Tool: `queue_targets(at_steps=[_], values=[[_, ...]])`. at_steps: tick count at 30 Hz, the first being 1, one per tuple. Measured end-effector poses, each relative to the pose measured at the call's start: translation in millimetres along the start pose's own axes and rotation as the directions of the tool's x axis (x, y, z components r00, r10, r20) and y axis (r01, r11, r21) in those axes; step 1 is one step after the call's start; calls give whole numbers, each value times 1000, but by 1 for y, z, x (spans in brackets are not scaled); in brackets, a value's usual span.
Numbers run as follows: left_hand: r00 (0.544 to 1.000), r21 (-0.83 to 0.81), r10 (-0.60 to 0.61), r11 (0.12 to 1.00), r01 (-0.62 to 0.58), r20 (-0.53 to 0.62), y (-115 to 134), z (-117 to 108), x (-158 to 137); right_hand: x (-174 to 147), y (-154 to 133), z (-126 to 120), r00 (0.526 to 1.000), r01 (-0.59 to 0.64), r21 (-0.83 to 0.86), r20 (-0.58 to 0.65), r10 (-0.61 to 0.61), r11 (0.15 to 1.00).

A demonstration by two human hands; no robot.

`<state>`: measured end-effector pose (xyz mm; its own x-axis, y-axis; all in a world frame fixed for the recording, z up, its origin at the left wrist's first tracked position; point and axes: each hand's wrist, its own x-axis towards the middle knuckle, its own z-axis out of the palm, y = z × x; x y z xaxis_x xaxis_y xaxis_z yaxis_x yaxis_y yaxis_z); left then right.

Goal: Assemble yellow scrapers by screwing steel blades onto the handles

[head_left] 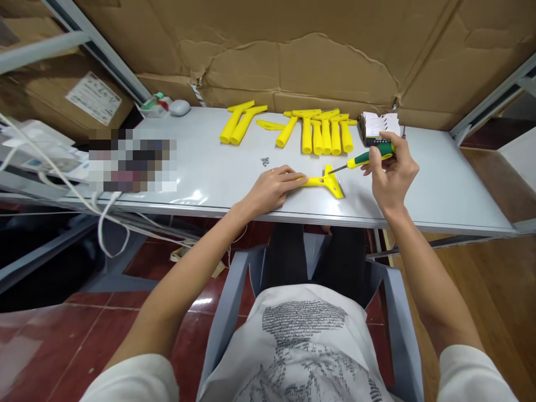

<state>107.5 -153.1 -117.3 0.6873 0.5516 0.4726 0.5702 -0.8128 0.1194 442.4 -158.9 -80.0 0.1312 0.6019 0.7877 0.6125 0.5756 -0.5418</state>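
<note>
Holding screwdriver (359, 160) in right hand (396, 174); left hand (274, 188) hides end of yellow scraper (333, 182), left grip unclear.

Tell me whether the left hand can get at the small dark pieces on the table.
Probably yes: the small dark pieces lie close beyond the left hand, and nothing visible stands between them. The hand is on the handle of the yellow tool, though, so it would likely have to let go first.

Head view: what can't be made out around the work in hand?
In the head view:
Nearest yellow tool: handle end hidden by the left hand.
Screwdriver: tip contact too small to judge.
Small dark pieces: too small to count.
Pixelated patch: blocky blurring masks its contents.
</note>
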Motion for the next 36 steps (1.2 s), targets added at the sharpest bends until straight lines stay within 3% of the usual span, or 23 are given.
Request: queue_targets(at_steps=[8,15,23,33,36], values=[[998,-7,-41,999,42,37,6,-6,1,5,-16,-3,996,-31,-219,75,48,975],[998,-6,-47,999,47,51,5,-5,2,4,-17,-2,995,-67,-156,63,78,986],[998,-17,-51,999,52,27,2,-2,4,27,-24,2,974,27,-172,228,13,985],[993,-107,-90,989,97,74,-5,-7,17,90,-40,23,857,213,-326,514,-16,921],[993,-198,-62,977,82,104,-14,-5,31,121,-28,21,766,321,-351,643,-23,880]])
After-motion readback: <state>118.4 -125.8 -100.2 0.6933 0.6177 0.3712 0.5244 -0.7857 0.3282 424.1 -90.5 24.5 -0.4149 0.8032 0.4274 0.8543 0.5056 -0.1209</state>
